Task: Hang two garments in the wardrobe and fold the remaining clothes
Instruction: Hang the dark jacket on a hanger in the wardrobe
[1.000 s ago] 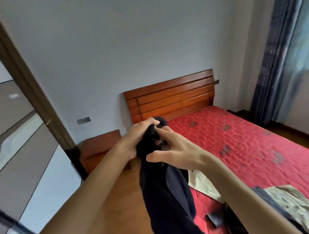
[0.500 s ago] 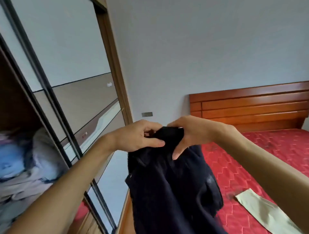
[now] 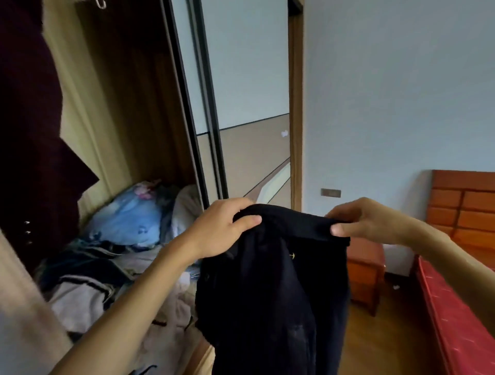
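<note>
A dark navy garment [image 3: 273, 289] hangs in front of me, held up by its top edge. My left hand [image 3: 222, 230] grips the left end of that edge, thumb in front. My right hand [image 3: 361, 219] pinches the right end, so the edge is stretched between both hands. The open wardrobe [image 3: 128, 107] stands to the left. A dark maroon garment [image 3: 32, 128] hangs inside it at the far left, under a metal hook [image 3: 101, 3]. No hanger shows on the navy garment.
A heap of clothes and a blue bundle [image 3: 126, 216] fills the wardrobe floor. Sliding mirrored doors [image 3: 241, 93] stand behind my hands. A wooden nightstand [image 3: 365, 270] and the red bed [image 3: 455, 315] with its wooden headboard [image 3: 466, 203] are at the right.
The view has swung left from the bed to the open wardrobe. My hands have moved apart along the navy garment's top edge, spreading it out from a bunched grip.
</note>
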The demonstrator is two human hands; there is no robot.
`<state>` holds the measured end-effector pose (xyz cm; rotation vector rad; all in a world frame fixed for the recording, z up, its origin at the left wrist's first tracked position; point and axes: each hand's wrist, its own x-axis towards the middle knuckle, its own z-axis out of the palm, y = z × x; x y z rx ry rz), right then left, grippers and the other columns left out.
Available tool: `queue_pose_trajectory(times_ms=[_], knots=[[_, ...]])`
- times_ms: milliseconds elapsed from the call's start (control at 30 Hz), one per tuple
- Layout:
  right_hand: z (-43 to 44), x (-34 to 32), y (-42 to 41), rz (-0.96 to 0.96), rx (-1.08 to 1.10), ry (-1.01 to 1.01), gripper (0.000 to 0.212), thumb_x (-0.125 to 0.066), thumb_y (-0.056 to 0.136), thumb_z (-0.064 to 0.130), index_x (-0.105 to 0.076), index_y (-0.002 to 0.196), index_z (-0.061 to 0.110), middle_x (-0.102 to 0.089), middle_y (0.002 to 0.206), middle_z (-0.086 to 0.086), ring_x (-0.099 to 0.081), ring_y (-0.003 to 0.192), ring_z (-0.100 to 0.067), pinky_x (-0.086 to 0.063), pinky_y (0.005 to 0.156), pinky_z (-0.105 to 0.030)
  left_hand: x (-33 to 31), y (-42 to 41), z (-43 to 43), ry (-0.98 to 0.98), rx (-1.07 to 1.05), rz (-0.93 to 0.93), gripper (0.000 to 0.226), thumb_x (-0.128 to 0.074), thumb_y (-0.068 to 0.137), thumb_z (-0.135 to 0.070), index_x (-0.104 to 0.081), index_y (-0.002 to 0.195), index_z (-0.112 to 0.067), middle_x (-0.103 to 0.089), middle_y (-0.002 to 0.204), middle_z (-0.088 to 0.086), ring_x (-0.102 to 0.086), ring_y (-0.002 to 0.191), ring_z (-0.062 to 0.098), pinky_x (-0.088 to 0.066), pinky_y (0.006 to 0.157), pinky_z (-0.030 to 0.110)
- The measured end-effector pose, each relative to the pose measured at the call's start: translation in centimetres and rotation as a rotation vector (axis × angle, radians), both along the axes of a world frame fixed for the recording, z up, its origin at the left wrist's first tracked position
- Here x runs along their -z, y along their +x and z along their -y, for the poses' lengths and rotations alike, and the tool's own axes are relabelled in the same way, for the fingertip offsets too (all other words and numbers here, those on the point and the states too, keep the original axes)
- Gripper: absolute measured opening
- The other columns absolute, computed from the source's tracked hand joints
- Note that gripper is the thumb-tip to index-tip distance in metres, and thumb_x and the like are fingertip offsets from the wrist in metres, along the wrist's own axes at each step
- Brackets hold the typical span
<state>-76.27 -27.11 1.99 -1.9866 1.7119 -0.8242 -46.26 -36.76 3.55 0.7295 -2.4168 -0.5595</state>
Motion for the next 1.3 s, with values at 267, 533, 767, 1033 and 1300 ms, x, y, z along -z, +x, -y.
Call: queue_pose_trajectory(times_ms=[267, 533, 767, 1033, 1300], knots=[[13.8, -4.0, 7.9, 0.166, -0.173, -0.231, 0.049, -0.054, 0.085, 0.057, -0.068, 0.119, 0.025, -0.071, 0.111, 0.015, -0.066, 0.105, 0.0, -0.05, 0.097, -0.025, 0.3, 5.1, 7.4, 0.12, -0.414, -0.271, 0.02, -0.059, 0.098, -0.033, -0.069, 0.097, -0.015, -0.073, 0.093, 0.002, -0.067, 0.089, 0.012, -0.051, 0.085, 0.033], [27.8, -6.6, 16.5, 0.535, -0.377, -0.187, 0.042, -0.05, 0.098, 0.05, -0.062, 0.125, 0.02, -0.071, 0.116, 0.005, -0.069, 0.103, -0.003, -0.051, 0.102, -0.032, -2.0, 7.3, 13.5, 0.297, -0.716, -0.57, 0.041, -0.062, 0.098, -0.031, -0.058, 0.135, -0.015, -0.053, 0.118, -0.023, -0.047, 0.115, -0.005, -0.033, 0.1, 0.015], [38.1, -10.7, 21.0, 0.791, -0.56, 0.032, 0.067, -0.045, 0.091, 0.068, -0.056, 0.134, 0.018, -0.067, 0.124, -0.004, -0.066, 0.114, -0.015, -0.047, 0.107, -0.036, -6.9, 7.5, 18.8, 0.397, -0.951, -0.892, 0.027, -0.072, 0.084, -0.039, -0.074, 0.095, -0.015, -0.075, 0.103, 0.008, -0.07, 0.099, 0.026, -0.055, 0.094, 0.045], [45.3, -17.7, 24.7, 1.037, -0.778, 0.195, 0.085, -0.035, 0.086, 0.081, -0.051, 0.137, 0.014, -0.061, 0.128, -0.014, -0.06, 0.119, -0.026, -0.045, 0.107, -0.044, -13.7, 7.6, 22.7, 0.412, -0.955, -1.091, 0.02, -0.062, 0.094, -0.019, -0.075, 0.105, -0.008, -0.077, 0.092, 0.012, -0.073, 0.084, 0.027, -0.059, 0.066, 0.032], [48.5, -25.9, 27.0, 1.245, -0.998, 0.336, 0.104, -0.043, 0.083, 0.081, -0.027, 0.151, 0.003, -0.054, 0.131, -0.03, -0.059, 0.119, -0.039, -0.046, 0.104, -0.054, -19.0, 9.4, 24.9, 0.334, -0.905, -1.139, 0.018, -0.063, 0.09, -0.019, -0.073, 0.102, -0.01, -0.074, 0.082, 0.007, -0.07, 0.068, 0.023, -0.057, 0.061, 0.029]])
